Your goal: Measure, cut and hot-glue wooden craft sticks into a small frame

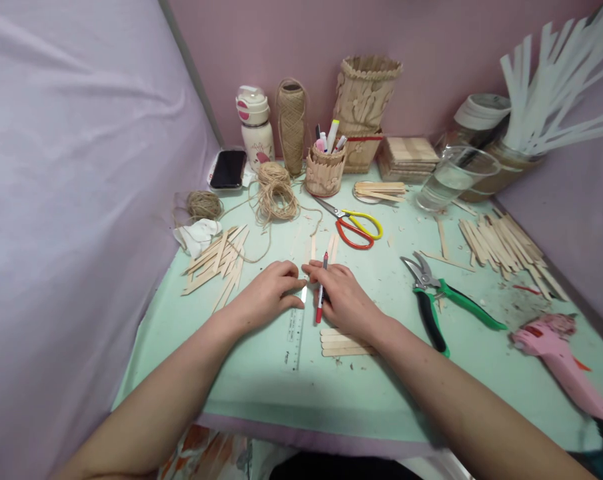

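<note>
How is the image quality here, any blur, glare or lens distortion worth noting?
Head view: soft, even light with faint shadows; the left hand on the ruler and the right hand gripping the pen are sharp; the wide lens bows the table edges and smears the glue gun at the right; no strong glare.

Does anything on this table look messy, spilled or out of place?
Wood chips litter the table by the green cutters. Loose twine sprawls beyond the left hand and the right hand holding a pen. Nothing looks spilled.

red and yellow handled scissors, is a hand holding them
No, the red and yellow handled scissors lie on the green table, beyond the right hand, which grips a red marker.
</note>
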A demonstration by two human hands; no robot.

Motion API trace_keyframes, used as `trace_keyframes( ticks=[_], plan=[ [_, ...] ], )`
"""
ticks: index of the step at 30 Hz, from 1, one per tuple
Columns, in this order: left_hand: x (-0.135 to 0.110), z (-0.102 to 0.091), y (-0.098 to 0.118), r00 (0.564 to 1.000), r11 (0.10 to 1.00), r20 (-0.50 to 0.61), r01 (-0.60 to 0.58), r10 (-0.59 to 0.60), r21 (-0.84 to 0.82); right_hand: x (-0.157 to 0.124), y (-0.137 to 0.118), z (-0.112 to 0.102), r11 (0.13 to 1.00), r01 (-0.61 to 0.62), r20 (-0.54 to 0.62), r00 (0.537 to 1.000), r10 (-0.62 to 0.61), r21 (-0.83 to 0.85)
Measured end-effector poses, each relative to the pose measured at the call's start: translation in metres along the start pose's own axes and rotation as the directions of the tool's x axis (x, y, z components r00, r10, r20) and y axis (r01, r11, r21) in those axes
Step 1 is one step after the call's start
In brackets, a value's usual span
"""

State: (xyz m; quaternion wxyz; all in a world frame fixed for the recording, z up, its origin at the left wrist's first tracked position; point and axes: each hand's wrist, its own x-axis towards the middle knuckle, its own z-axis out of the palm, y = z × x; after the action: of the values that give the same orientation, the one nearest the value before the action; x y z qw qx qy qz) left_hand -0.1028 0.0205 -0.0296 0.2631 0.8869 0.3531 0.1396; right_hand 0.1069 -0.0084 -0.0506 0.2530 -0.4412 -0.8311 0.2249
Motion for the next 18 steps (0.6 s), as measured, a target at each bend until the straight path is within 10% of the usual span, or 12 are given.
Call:
trace_keyframes(
  ticks=[12, 18],
  plan=[
    [0.001, 0.000, 0.000, 1.000, 1.000, -0.006, 0.021, -0.021, -0.021, 0.001, 0.001, 0.000, 0.999, -0.003, -0.005, 1.000, 0.003, 0.039],
    [0.001, 0.000, 0.000, 1.000, 1.000, 0.015, -0.001, 0.001, 0.020, -0.001, -0.010, -0.014, 0.985, -0.016, -0.231, 0.971, 0.056, 0.171]
  ],
)
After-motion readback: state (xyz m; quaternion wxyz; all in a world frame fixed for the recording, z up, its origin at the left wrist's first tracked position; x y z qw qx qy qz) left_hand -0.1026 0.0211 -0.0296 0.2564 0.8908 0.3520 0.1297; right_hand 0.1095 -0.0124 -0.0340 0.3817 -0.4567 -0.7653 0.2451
